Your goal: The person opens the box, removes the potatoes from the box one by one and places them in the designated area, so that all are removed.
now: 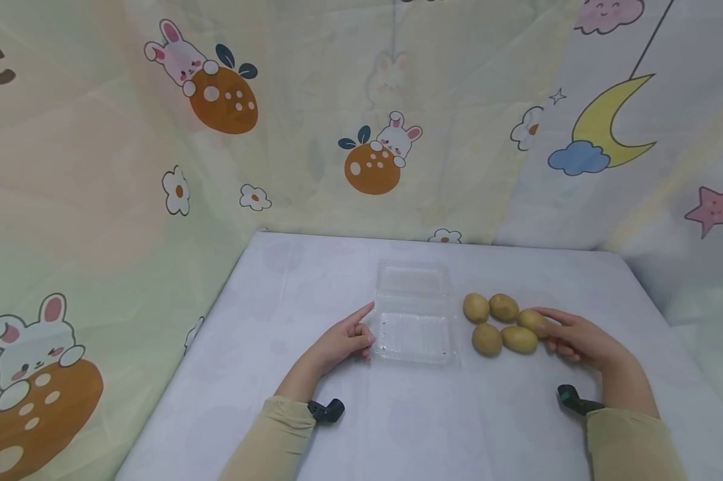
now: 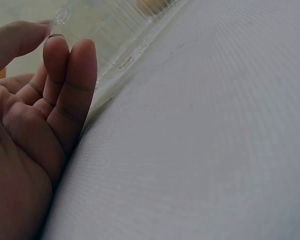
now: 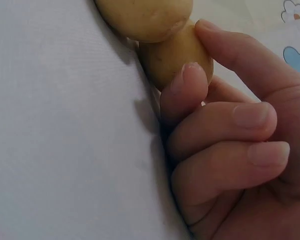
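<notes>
A clear plastic container [image 1: 414, 337] lies opened out flat, its lid [image 1: 413, 279] folded back toward the far side. My left hand [image 1: 342, 339] is at its left edge, the index finger stretched toward the hinge. In the left wrist view, the thumb [image 2: 20, 42] and a fingertip behind it meet at the clear rim [image 2: 65, 17]; the other fingers are bent. My right hand [image 1: 584, 341] pinches the rightmost potato [image 1: 530, 322] between thumb and index finger, and this potato [image 3: 172, 57] rests on the table beside another potato [image 3: 147, 17].
Several more potatoes, including a back one [image 1: 504, 307] and a front one [image 1: 487, 339], lie grouped right of the container. A white cloth covers the table [image 1: 421, 421]. Behind it hangs a printed curtain [image 1: 307, 100]. Black wrist cameras sit on both wrists.
</notes>
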Motion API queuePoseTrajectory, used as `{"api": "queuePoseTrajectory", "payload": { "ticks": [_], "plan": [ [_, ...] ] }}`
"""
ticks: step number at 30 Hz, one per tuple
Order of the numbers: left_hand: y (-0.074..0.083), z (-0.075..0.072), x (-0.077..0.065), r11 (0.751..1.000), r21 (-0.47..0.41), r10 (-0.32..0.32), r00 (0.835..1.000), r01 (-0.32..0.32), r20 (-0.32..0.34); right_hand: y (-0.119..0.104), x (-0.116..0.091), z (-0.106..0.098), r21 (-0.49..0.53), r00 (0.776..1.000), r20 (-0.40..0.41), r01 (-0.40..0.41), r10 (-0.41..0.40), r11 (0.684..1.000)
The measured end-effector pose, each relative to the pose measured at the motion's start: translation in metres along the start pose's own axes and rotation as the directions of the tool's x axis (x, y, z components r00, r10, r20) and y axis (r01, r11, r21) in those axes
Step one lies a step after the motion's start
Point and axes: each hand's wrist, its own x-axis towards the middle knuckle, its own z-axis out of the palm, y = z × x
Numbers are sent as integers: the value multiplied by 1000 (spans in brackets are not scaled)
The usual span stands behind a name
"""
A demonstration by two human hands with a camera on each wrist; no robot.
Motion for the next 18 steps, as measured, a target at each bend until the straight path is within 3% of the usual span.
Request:
{"api": "queuePoseTrajectory", "payload": {
  "ticks": [18],
  "plan": [
    [-2, -1, 0, 1000, 7, 21, 1000, -21, 15, -5, -4, 11, -56, 998, -32, -50, 49, 997]
  ]
}}
